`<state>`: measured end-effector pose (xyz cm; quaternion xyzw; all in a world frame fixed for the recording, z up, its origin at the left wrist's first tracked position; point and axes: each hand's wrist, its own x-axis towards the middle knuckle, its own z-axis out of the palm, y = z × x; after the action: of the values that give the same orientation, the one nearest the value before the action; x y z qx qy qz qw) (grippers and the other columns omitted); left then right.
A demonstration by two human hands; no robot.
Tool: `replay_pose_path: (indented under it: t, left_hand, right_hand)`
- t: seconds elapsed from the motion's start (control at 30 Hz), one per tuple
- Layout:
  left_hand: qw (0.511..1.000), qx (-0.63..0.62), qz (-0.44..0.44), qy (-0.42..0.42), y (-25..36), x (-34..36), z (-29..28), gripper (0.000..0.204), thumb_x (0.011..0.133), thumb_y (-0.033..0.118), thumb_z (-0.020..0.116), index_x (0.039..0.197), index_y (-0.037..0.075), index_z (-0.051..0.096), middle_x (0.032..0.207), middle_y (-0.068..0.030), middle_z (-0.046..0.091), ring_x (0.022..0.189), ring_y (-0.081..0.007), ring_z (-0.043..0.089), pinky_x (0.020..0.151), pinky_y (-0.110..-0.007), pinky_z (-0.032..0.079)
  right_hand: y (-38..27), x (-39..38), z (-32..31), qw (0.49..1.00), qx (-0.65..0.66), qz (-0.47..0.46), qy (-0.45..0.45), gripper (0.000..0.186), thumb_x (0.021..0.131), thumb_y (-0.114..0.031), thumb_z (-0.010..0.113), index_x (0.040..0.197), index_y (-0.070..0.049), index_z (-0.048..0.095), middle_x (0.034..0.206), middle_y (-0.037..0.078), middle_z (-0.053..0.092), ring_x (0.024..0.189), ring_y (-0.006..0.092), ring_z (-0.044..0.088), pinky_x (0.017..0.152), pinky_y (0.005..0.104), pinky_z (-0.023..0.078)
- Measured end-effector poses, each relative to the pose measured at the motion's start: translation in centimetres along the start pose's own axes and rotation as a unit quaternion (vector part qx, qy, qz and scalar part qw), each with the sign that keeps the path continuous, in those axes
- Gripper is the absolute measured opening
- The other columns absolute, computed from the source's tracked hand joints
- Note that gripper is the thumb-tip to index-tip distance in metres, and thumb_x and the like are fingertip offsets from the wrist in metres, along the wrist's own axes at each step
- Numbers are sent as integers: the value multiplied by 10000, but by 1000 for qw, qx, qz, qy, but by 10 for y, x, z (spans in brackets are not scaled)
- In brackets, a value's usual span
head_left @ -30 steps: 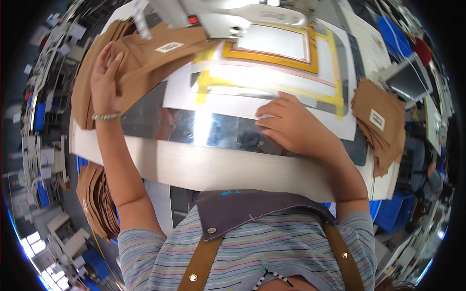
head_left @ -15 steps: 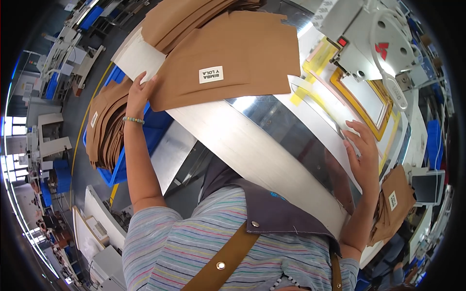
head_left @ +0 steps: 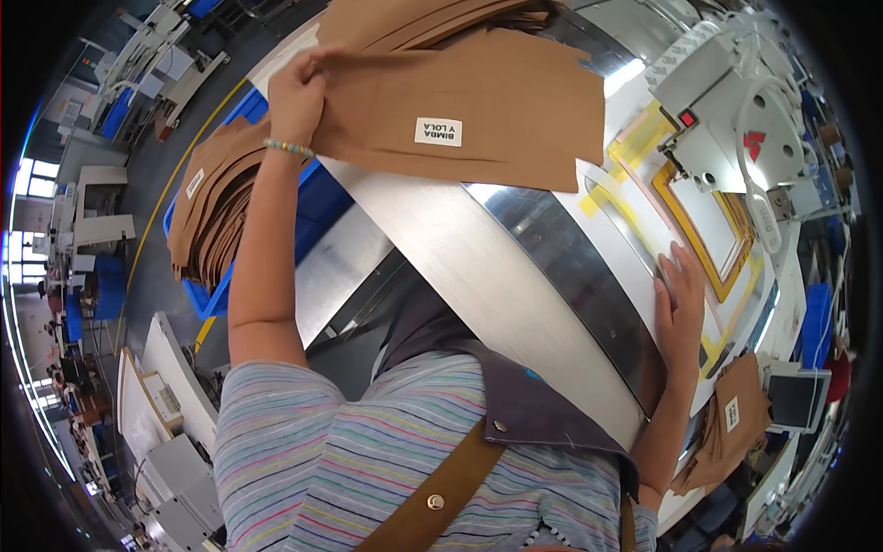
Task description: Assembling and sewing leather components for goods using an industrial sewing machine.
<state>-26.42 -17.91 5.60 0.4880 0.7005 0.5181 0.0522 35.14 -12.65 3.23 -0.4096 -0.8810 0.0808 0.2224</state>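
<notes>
A brown fabric panel (head_left: 524,101) with a small white label (head_left: 438,132) lies at the upper middle, partly over the metal table edge. My left hand (head_left: 296,101) is closed on the panel's left edge, fingers curled and pinching it. Behind that panel is a stack of brown panels (head_left: 395,23). Over at the right, my right hand (head_left: 681,294) is open with fingers spread, resting on or just above the white machine bed beside a yellow-edged frame (head_left: 670,198). Nothing shows in it.
A sewing machine head (head_left: 740,120) stands over the frame at the upper right. On the left, a blue bin (head_left: 216,299) holds more brown panels (head_left: 212,212). Further brown pieces (head_left: 727,423) lie at lower right. The brushed metal table edge (head_left: 460,276) runs diagonally before me.
My left hand has gone from open fingers at the panel's edge to a closed grip, moving up and right. The panel's left end looks raised. The whole view has shifted slightly.
</notes>
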Motion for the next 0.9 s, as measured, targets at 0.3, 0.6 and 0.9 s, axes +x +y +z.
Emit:
replay_pose_path:
  t: [0.3,0.6,0.9]
  left_hand:
    - [943,-66,69,319,3,78,-262,433,830,-140,560,1138,2,829,1131,-118,810,981,-166,745,897,-268,583]
    - [751,366,-289,467,-230,-100,-359,333,908,82,672,1206,109,820,1238,-126,791,1139,-271,744,1022,-400,558]
    - [758,590,27,277,-156,-124,-218,463,1054,383,612,1402,88,686,1543,-173,581,1459,-383,484,1204,-524,378]
  right_hand:
    - [-9,-7,-10,998,-35,25,-55,413,1036,-85,613,1448,-73,644,1593,125,532,1494,348,463,1243,453,351]
    - [-1,-13,-11,997,-36,20,-59,426,1058,-114,584,1481,-74,617,1616,120,504,1510,349,438,1256,458,327]
    - [2,-11,-6,997,-41,9,-60,437,1067,-118,554,1500,-75,595,1629,117,489,1516,349,429,1262,463,319]
